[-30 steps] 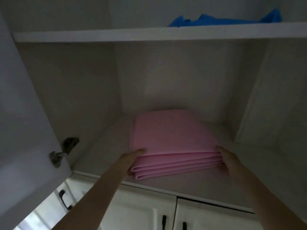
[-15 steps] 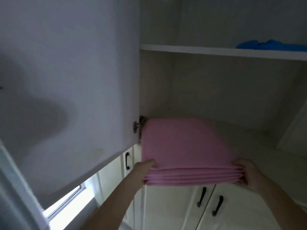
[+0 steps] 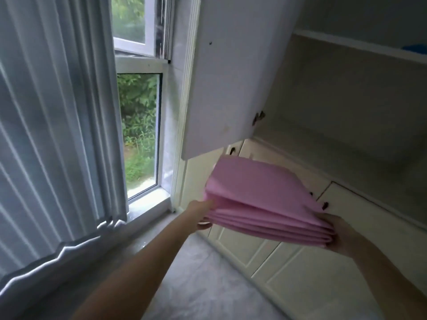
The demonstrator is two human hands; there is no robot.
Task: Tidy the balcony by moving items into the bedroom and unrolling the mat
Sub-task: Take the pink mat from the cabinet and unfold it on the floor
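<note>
While carried between both hands, folded pink mat (image 3: pixel 261 199) sits clear of the open cupboard (image 3: pixel 335 107), out over the grey floor (image 3: pixel 208 285). Left hand (image 3: pixel 201 215) pinches the near-left corner, thumb on top of the layers; right hand (image 3: pixel 342 236) grasps the near-right corner, fingers wrapped beneath the stacked folds. Long axis: hand to hand, folded edges toward the person, far edge tilted up and away. Neither hand nearer; load shared evenly. Judgement: unfolding needs open floor below, lying down and forward of both hands; cupboard door (image 3: pixel 221 77) hangs just above the far-left edge.
</note>
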